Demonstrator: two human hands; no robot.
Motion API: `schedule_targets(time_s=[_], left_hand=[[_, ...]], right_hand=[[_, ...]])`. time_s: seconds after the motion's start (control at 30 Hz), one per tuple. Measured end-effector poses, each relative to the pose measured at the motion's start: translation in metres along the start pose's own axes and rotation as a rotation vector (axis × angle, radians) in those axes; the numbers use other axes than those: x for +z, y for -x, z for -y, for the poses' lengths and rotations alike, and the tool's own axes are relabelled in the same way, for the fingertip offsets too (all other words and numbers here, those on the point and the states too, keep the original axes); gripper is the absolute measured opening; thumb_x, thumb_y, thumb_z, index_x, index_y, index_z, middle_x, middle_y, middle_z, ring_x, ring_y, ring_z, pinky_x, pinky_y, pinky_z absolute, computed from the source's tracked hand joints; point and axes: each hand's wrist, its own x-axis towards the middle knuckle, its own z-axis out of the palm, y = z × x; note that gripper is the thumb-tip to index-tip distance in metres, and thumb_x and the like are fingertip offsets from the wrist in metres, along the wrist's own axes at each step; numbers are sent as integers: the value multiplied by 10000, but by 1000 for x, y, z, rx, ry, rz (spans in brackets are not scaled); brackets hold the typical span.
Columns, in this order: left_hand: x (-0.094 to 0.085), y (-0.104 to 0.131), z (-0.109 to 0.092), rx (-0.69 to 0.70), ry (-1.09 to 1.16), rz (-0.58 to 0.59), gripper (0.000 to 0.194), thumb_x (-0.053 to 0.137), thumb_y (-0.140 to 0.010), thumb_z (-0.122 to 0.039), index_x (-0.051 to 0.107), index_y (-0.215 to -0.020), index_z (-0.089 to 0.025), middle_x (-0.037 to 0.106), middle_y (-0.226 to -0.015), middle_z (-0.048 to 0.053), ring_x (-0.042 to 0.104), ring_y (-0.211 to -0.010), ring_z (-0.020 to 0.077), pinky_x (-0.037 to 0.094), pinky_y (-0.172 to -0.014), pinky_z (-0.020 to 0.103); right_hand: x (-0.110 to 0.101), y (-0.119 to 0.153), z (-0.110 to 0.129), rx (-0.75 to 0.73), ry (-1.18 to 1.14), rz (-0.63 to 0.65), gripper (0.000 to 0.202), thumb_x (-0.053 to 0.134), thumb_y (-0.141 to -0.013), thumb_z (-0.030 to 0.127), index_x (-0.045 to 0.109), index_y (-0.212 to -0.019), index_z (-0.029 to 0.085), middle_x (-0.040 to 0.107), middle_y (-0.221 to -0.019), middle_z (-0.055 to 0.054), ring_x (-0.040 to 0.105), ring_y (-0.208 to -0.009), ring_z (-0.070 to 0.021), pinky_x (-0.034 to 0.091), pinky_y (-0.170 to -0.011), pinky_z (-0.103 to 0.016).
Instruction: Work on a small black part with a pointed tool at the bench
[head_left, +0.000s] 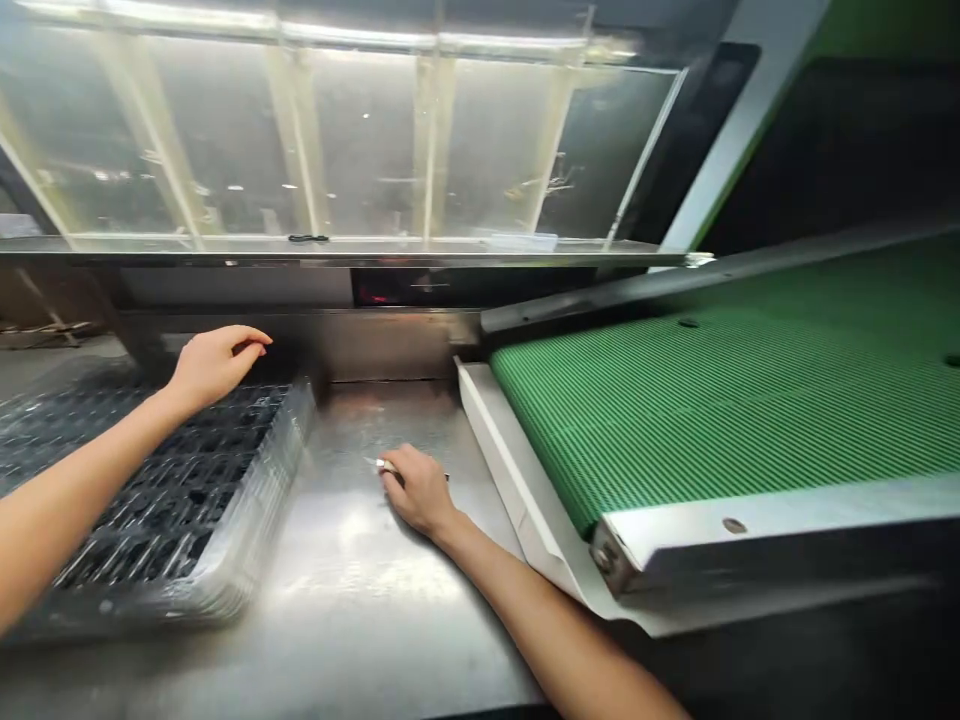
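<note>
Right now the right hand (417,490) is pressing, fingers curled, on a small pale item (385,466) lying flat on the steel table (352,600), long axis running L-R; left hand (214,362), loosely open, is hovering over the stacked clear trays (247,520), well apart.

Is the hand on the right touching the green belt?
Apart. The head view shows the right hand resting on the steel table, with a white edge between it and the green belt.

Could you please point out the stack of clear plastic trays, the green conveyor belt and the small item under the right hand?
Stack of clear plastic trays (247,520): head view, on its right-hand edge.
Green conveyor belt (712,410): head view, on its ribbed surface.
Small item (384,465): head view, on the tip showing beyond the right hand (420,492).
</note>
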Motion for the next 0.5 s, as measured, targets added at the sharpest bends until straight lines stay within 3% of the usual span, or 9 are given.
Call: schedule_targets(time_s=[0.13,0.27,0.4,0.5], left_hand=[[1,25,-97,353,164,21,281,536,-962,-467,771,-1093,-385,827,-1127,-49,780,-961,233,603,-897,356],[5,57,-183,701,286,23,226,532,-1053,-373,738,-1140,-341,813,-1015,4,755,-809,190,572,-742,317],[12,90,-247,965,357,12,234,510,-1078,-227,697,-1202,-297,789,-952,25,728,-757,170,548,-676,299],[15,100,-288,1061,349,4,235,490,-1088,-229,698,-1181,-289,787,-968,35,731,-762,169,553,-666,298]], right_hand=[[0,0,1,-18,10,-6,181,651,-1051,245,735,-1208,218,687,-1052,-50,639,-935,-211,453,-864,-296],[-1,0,1,-37,21,-3,185,668,-1040,246,740,-1209,224,682,-1036,-45,628,-919,-213,460,-860,-304],[0,-3,3,-10,43,-10,175,650,-1038,267,749,-1165,197,697,-1060,-83,626,-970,-257,483,-894,-351],[1,-5,5,27,63,-25,269,618,-1049,299,710,-1280,197,705,-1185,-114,607,-1123,-311,488,-971,-406]])
